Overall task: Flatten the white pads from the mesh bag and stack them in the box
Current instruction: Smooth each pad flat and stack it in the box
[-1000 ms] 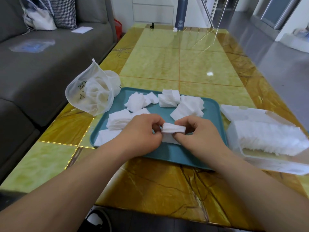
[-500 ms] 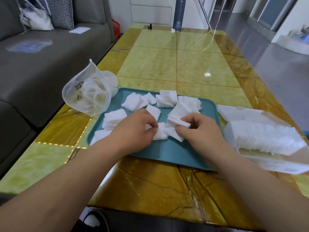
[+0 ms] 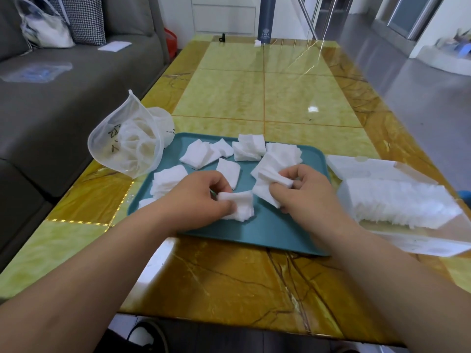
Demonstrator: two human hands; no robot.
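The left hand (image 3: 196, 200) is pinching a small stack of white pads (image 3: 238, 206) between thumb and curled fingers. The stack is sitting low over the teal tray (image 3: 267, 231), though whether it is touching the tray is hard to tell. The right hand (image 3: 305, 197) is gripping a second bunch of pads (image 3: 274, 175) in curled fingers, and motion is blurring its fingertips. How many pads each of the 2 hands is holding cannot be counted, since the layers are merging into white.

Loose pads (image 3: 201, 155) are lying in clumps across the far half of the tray, and the left wrist is hiding part of the nearest clump. The mesh bag (image 3: 127, 146) is leaning over the tray's far left corner. More pads are showing dimly through its mesh, and the dark marks on it are not readable.

Just right of the tray, the clear box (image 3: 420, 242) is holding a long row of pads (image 3: 397, 205). Its lid is lying open behind it, and the frame is cutting off its right end. At the far end of the table (image 3: 254, 98) a dark bottle (image 3: 266, 19) is standing, with its top out of frame.
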